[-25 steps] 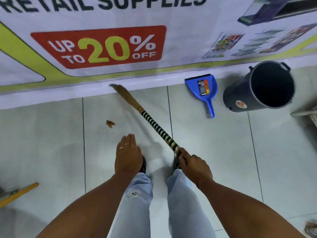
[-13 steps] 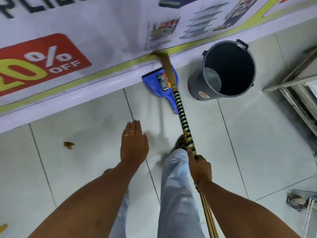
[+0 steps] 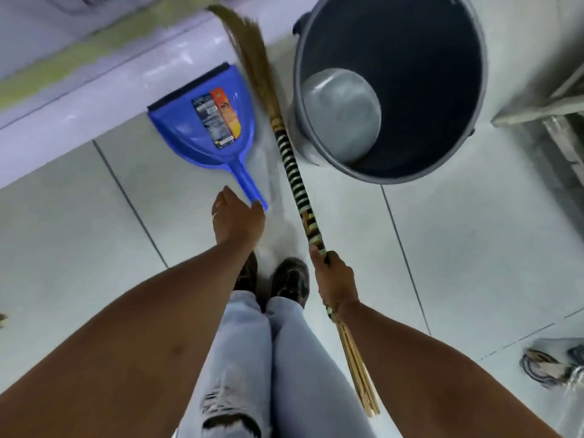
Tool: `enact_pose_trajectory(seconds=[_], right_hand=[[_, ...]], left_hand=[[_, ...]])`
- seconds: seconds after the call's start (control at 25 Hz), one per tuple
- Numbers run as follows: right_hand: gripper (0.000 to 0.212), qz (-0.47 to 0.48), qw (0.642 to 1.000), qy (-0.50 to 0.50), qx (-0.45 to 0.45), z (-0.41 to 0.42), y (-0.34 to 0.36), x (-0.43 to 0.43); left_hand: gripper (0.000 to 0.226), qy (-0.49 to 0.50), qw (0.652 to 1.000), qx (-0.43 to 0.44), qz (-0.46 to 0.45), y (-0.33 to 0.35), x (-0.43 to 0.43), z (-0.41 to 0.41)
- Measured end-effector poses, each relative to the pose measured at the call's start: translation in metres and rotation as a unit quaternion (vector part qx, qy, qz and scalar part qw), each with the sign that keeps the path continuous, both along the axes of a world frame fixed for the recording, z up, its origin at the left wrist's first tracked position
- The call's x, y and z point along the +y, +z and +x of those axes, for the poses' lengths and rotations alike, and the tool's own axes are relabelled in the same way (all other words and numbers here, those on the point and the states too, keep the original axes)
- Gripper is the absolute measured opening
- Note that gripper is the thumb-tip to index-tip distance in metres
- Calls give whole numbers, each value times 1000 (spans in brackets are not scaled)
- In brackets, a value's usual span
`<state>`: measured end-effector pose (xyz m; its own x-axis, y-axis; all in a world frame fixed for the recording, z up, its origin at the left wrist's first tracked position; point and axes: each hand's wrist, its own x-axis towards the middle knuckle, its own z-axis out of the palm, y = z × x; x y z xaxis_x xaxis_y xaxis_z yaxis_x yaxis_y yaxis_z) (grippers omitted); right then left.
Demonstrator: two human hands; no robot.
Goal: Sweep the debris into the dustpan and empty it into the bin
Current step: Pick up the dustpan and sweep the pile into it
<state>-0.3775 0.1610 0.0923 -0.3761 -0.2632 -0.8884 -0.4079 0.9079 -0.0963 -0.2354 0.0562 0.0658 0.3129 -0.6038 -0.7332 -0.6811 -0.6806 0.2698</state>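
**Reaching for the dustpan, broom in my other hand**

I stand on a floor [image 3: 474, 248] of large pale glossy tiles with thin dark grout lines. At eleven o'clock a smooth white ledge [image 3: 94, 99] runs along the base of the wall, and above it shows a blurred yellow-green stripe of a printed banner [image 3: 79, 58].

The dustpan [image 3: 202, 128] lies flat at twelve o'clock, its black-edged lip against the ledge: hard blue plastic, scoop-shaped, with a printed label inside and a tapering handle pointing back at me. My left hand [image 3: 237, 219] hangs loosely spread just at the handle's end, a ring on one finger; whether the fingertips touch it I cannot tell.

My right hand [image 3: 335, 279] is closed around the broom [image 3: 294, 181], a bundle of thin pale sticks bound in black-and-cream striped wrapping, with soft tan bristles fanning out at one o'clock between dustpan and bin.

The bin [image 3: 474, 90] is a round dark grey plastic bucket at one to two o'clock, its inside dark with a lighter grey bottom. My dark shoes [image 3: 290, 279] and torn light jeans [image 3: 252, 358] sit at six.
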Motion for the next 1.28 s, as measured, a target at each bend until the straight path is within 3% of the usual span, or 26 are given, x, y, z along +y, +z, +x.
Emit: enact_pose_trajectory(seconds=[0.16,0.28,0.44,0.6,0.88,1.08,1.2,1.28], right_hand=[[57,19,999,32,11,12,-75,7],[55,14,999,40,16,23,-112,4],[49,-34,997,59,23,26,-131,5],[28,-43,995,75,52,24,-74,13],[51,9,994,102,33,62,92,26],[41,-48,991,128,-4,100,148,63],[49,-74,993,79,-48,126,159,102],[51,-82,993,70,-48,144,161,133]], left_hand=[[68,150,987,0,53,-101,-21,-28],[77,212,977,-7,25,-143,-34,-36],[53,233,970,-56,-34,-151,-50,-20],[46,221,972,-76,9,-75,-20,8],[40,277,958,-68,-4,106,71,56],[53,266,961,-30,-71,175,151,94],[44,264,958,-28,-108,196,207,120],[38,225,964,-77,-117,209,243,139]])
